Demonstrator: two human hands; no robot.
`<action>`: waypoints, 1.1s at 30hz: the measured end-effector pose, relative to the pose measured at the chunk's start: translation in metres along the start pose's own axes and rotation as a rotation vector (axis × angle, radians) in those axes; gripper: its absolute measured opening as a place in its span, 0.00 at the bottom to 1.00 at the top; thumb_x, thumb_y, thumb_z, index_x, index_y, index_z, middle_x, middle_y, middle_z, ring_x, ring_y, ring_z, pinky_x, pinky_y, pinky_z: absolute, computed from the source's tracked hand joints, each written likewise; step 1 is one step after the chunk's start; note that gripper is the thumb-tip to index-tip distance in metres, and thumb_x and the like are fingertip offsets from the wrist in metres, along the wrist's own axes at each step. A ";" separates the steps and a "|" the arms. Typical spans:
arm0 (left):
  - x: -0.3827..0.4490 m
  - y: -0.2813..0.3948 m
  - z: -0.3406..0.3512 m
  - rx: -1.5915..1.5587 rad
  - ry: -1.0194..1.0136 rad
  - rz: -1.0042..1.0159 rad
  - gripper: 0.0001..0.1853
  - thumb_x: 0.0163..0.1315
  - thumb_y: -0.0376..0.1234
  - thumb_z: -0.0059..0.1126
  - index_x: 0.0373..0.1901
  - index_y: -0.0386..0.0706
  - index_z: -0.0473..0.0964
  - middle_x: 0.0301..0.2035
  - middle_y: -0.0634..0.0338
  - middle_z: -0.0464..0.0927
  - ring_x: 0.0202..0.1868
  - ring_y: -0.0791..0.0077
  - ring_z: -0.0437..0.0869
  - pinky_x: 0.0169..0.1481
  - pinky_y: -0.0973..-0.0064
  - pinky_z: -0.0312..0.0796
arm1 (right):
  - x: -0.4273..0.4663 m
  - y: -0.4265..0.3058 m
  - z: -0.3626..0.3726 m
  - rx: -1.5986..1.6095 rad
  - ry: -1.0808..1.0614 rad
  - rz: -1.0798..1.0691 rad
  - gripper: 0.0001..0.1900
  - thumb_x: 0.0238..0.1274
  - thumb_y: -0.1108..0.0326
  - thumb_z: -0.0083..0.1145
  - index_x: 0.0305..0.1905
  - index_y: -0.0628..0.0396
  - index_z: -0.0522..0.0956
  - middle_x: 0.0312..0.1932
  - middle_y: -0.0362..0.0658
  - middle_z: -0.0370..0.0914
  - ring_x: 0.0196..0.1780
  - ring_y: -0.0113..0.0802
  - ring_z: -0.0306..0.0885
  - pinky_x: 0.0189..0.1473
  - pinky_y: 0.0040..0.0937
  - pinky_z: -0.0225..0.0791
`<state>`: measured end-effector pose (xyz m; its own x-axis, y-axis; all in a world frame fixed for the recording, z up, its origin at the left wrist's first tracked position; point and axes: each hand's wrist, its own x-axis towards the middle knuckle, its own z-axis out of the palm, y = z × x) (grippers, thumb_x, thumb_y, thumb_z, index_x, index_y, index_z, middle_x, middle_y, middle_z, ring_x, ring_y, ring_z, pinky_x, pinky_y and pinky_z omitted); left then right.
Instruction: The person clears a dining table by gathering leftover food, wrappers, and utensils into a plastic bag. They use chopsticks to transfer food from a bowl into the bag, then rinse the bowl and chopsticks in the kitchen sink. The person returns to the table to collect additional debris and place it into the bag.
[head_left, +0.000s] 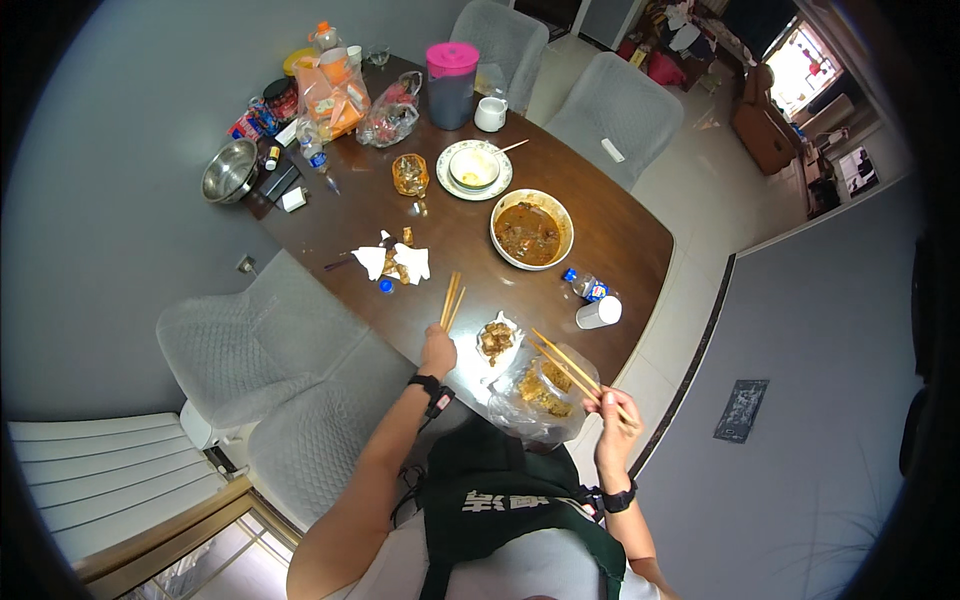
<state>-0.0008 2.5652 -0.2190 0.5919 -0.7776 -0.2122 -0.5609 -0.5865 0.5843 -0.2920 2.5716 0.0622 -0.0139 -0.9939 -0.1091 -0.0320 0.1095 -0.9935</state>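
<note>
My left hand (438, 351) is closed around wooden chopsticks (452, 301), their far ends pointing away over the dark table. On the right, my right hand (616, 420) grips another pair of chopsticks (564, 365); the tips reach over a clear plastic bag (517, 420). Yellowish-brown food scraps (536, 390) sit in that bag at the table's near edge. Between my hands, a crumpled white tissue (513, 322) carries brown food pieces (496, 341). Farther left, more white tissues (412, 260) lie with brown scraps and a blue bottle cap (386, 286) beside them.
A large bowl of brown stew (527, 234) stands mid-table, near a bowl on a plate (442, 169). A plastic bottle (585, 285) and white cylinder (600, 313) lie right. A pink-lidded pitcher (451, 90), mug (491, 115) and steel basin (229, 171) are farther back. Grey chairs (300, 337) adjoin the table.
</note>
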 end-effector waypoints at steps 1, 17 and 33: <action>0.000 -0.004 -0.010 -0.081 -0.029 0.025 0.10 0.65 0.32 0.48 0.42 0.36 0.63 0.29 0.52 0.72 0.24 0.55 0.77 0.33 0.60 0.74 | -0.001 0.003 0.004 -0.014 -0.041 -0.009 0.10 0.68 0.69 0.54 0.45 0.66 0.77 0.41 0.50 0.81 0.41 0.34 0.82 0.44 0.30 0.74; -0.089 0.127 -0.103 -1.472 -0.513 -0.258 0.14 0.69 0.40 0.49 0.27 0.43 0.70 0.25 0.65 0.71 0.27 0.81 0.71 0.32 0.82 0.64 | -0.005 0.001 0.082 -0.617 -0.760 -0.704 0.31 0.51 0.64 0.66 0.59 0.64 0.66 0.58 0.58 0.65 0.61 0.54 0.66 0.61 0.44 0.62; 0.014 0.088 -0.115 -1.040 -0.634 0.462 0.10 0.67 0.35 0.54 0.44 0.39 0.74 0.40 0.62 0.77 0.47 0.73 0.77 0.51 0.72 0.70 | 0.030 0.048 0.083 -0.104 -0.634 0.573 0.21 0.67 0.62 0.53 0.17 0.56 0.68 0.10 0.39 0.66 0.13 0.27 0.66 0.17 0.26 0.63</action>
<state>0.0246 2.5284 -0.0809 -0.0690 -0.9976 0.0068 0.2391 -0.0099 0.9710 -0.2108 2.5460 0.0084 0.5036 -0.6001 -0.6215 -0.2826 0.5654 -0.7749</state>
